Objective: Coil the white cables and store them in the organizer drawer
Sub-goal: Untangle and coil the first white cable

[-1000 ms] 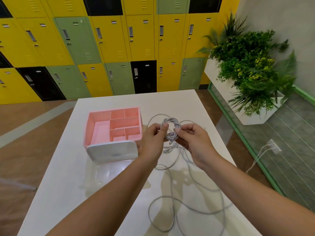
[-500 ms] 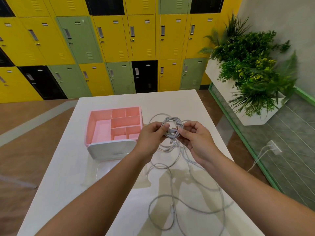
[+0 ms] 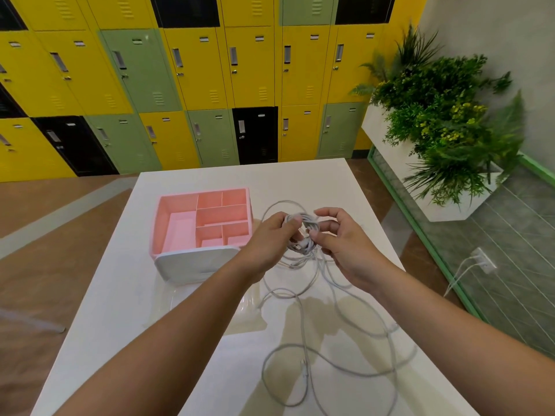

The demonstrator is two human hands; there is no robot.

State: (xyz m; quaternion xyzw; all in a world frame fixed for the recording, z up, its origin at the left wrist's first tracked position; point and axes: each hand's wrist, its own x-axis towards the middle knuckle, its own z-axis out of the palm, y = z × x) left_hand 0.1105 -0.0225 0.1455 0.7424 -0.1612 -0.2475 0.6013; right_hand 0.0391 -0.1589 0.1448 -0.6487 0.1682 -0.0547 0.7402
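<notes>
A small coil of white cable [image 3: 304, 232] hangs above the white table [image 3: 192, 331], held between both hands. My left hand [image 3: 271, 238] grips the coil's left side with curled fingers. My right hand [image 3: 339, 238] pinches its right side, index finger arched over the top. More loose white cable [image 3: 306, 349] trails down from the coil and loops across the table toward me. The pink organizer [image 3: 180, 226], with several compartments and a white front, stands just left of my left hand; its clear drawer [image 3: 210, 298] sticks out toward me.
Yellow, green and black lockers [image 3: 210, 85] line the far wall. A white planter with green plants [image 3: 444, 130] stands at the right. A wall socket with a white plug [image 3: 482, 261] sits low on the green glass partition, right of the table.
Both hands stay on the coil and have turned it a little. My right index finger has lifted over the coil's top. The view has shifted slightly.
</notes>
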